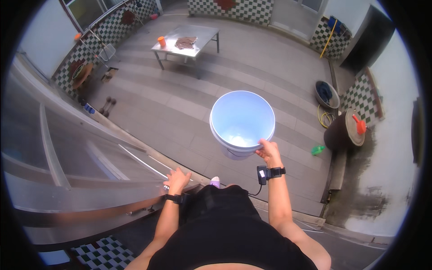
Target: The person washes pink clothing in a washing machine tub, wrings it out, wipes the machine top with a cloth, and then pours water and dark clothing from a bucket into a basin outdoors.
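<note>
My right hand [269, 152] grips the near rim of a white plastic bucket [243, 118], thumb over the edge. The bucket is held out in front of me, mouth up and tilted toward me, with only its pale inner wall and bright bottom showing inside. My left hand [178, 181] is at the edge of a metal-framed glass door [111, 192], fingers spread. A bit of shiny metal shows beside its fingers, and whether they close around it is hidden. Black straps circle both wrists; the right one carries a small black device with a cable.
A raised door sill [202, 182] runs by my feet. Ahead stands a low metal table [206, 33] with an orange cup [161, 41] and a brown cloth [186, 43]. At right are a large dark vat [337, 131], a basin [332, 98], a yellow hose [324, 118] and a green bottle [317, 150].
</note>
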The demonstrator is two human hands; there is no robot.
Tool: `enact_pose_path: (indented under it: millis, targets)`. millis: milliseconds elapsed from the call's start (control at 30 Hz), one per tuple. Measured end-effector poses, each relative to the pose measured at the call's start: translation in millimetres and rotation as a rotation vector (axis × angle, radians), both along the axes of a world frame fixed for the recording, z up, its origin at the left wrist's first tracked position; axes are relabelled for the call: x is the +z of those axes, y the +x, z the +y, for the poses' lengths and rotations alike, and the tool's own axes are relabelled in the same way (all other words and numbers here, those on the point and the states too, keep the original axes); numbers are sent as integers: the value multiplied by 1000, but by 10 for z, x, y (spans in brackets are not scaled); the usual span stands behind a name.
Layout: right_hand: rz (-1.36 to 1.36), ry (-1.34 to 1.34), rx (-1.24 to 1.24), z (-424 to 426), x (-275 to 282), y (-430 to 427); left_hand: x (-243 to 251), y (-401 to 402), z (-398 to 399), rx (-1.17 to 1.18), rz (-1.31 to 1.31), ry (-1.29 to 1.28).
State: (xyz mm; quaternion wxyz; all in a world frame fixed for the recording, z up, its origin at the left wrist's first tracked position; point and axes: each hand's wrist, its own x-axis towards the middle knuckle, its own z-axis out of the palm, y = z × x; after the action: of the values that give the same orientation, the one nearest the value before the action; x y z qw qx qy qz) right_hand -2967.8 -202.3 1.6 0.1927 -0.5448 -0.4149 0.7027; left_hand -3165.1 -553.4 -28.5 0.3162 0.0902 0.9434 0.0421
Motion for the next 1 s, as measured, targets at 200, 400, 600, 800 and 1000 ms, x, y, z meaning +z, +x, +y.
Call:
enact_pose_path:
  millis: [200, 400, 600, 800, 1000]
  targets:
    - [12, 81, 149, 605, 141, -637, -84, -247, 184, 158, -102, 10]
    - [46, 103, 384, 1455, 10, -1192, -70, -387, 520, 490, -146, -190]
    - [29, 155, 741, 2175, -474, -1643, -476, -289, 709, 640, 51, -490]
    - [45, 204, 1006, 2323, -395, -1833, -614, -49, 698, 637, 11, -550]
    - [-11, 180, 1272, 2087, -302, -1979, -480, 653, 1055, 640, 83, -628]
